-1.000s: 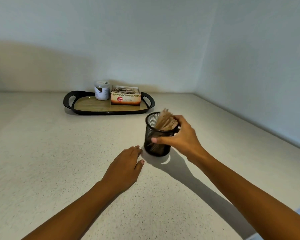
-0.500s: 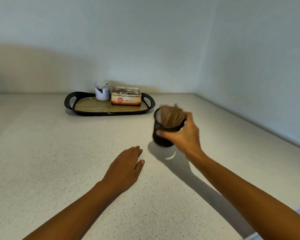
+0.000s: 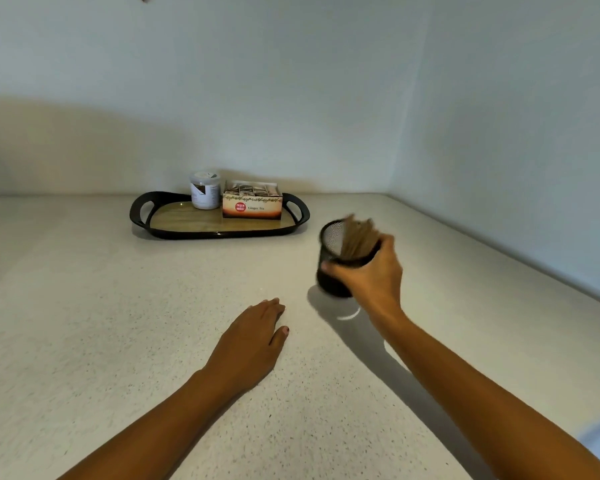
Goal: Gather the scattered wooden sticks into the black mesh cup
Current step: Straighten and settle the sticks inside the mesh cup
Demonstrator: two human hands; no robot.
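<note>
The black mesh cup (image 3: 330,241) stands to the right of centre on the speckled counter, blurred by motion. A bundle of wooden sticks (image 3: 356,237) stands inside it, leaning right and poking above the rim. My right hand (image 3: 373,277) grips the cup around its near side, thumb on the left, fingers curled over the right rim. Whether the cup's base touches the counter I cannot tell. My left hand (image 3: 253,336) lies flat on the counter, palm down with fingers straight, to the lower left of the cup and apart from it. No loose sticks show on the counter.
A black-rimmed tray (image 3: 141,216) with a wood-look base sits at the back by the wall, holding a small white-lidded jar (image 3: 205,190) and a ginger tea box (image 3: 252,206). Walls meet in a corner at the back right.
My right hand has carried the cup of sticks away from me and to the right, further from my left hand. The left hand has stayed flat in the same spot.
</note>
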